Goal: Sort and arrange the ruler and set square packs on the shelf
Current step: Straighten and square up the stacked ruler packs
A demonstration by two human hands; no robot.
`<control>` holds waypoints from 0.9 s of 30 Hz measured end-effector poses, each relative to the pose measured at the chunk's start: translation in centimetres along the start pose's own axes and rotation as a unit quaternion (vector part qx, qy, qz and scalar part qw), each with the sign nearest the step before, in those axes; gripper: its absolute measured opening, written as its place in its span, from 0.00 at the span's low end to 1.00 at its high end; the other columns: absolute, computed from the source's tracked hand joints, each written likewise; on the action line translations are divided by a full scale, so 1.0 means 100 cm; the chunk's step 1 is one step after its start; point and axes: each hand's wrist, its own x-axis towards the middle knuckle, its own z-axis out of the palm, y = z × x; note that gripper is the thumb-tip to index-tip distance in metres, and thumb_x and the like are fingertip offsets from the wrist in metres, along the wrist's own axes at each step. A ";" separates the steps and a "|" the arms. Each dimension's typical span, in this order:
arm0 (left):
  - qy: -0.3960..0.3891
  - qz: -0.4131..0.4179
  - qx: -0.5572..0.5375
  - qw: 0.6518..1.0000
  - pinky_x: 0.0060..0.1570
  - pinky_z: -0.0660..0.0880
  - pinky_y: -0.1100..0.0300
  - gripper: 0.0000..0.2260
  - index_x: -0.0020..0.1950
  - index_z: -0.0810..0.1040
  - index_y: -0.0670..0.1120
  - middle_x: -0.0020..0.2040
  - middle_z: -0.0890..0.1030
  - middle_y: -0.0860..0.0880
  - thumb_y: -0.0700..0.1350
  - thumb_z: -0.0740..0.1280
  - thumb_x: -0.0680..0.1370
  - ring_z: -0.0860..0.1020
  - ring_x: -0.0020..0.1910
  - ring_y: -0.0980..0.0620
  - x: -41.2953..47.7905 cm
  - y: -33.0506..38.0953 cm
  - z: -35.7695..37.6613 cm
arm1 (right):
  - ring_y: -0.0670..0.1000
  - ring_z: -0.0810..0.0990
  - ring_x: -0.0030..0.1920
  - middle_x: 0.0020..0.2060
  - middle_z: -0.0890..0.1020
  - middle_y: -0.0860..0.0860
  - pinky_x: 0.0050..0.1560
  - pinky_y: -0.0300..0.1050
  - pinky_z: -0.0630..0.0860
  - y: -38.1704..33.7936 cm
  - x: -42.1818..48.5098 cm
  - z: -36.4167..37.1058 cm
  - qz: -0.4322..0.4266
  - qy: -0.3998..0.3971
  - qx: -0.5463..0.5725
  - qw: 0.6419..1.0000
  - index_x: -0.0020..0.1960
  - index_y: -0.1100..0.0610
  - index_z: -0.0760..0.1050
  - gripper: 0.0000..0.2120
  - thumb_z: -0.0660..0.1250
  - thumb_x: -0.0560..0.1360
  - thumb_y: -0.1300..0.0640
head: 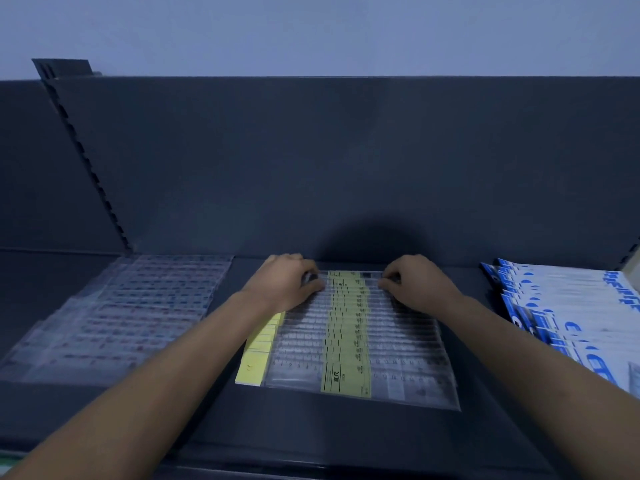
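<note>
A fanned row of clear ruler packs with yellow labels (346, 327) lies in the middle of the dark shelf (311, 438), overlapping from front to back. My left hand (287, 282) and my right hand (415, 282) both sit at the far end of this row. Each hand's curled fingers pinch the rearmost pack at its left and right side. A second fanned group of clear packs with reddish and blue print (131, 313) lies to the left. At the right edge sits a group of blue-and-white packs (568, 313).
The shelf's dark back panel (346, 161) rises just behind the packs. A slotted upright (86, 157) stands at the back left. A bare strip of shelf runs along the front edge, in front of the middle row.
</note>
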 end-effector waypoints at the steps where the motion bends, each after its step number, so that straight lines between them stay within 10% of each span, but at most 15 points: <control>1: 0.005 -0.004 0.002 1.000 0.55 0.68 0.55 0.14 0.56 0.78 0.51 0.48 0.77 0.51 0.58 0.61 0.80 0.74 0.50 0.51 0.001 0.000 0.000 | 0.49 0.79 0.39 0.38 0.82 0.50 0.43 0.47 0.79 0.000 0.000 0.001 0.000 0.005 0.005 1.000 0.45 0.57 0.81 0.09 0.65 0.77 0.53; 13: -0.150 -0.024 -0.084 0.985 0.48 0.73 0.57 0.06 0.44 0.76 0.52 0.48 0.77 0.52 0.53 0.66 0.78 0.75 0.48 0.52 0.031 0.000 -0.016 | 0.51 0.75 0.48 0.47 0.77 0.53 0.51 0.42 0.67 0.005 0.024 -0.012 0.021 -0.168 -0.028 0.985 0.46 0.63 0.76 0.16 0.59 0.80 0.50; 18: -0.202 -0.014 -0.106 0.974 0.39 0.68 0.62 0.11 0.39 0.74 0.50 0.37 0.76 0.54 0.49 0.61 0.81 0.72 0.37 0.56 0.035 0.003 -0.028 | 0.45 0.73 0.40 0.40 0.76 0.45 0.39 0.38 0.66 0.013 0.028 -0.015 0.018 -0.151 0.044 0.987 0.48 0.54 0.71 0.09 0.56 0.81 0.50; 27: -0.196 -0.034 -0.216 0.956 0.38 0.71 0.61 0.04 0.45 0.80 0.46 0.34 0.77 0.53 0.45 0.69 0.78 0.74 0.34 0.54 0.028 0.003 -0.030 | 0.48 0.78 0.46 0.43 0.80 0.48 0.51 0.44 0.77 0.014 0.023 -0.007 -0.006 -0.107 0.142 0.984 0.45 0.50 0.73 0.03 0.66 0.76 0.57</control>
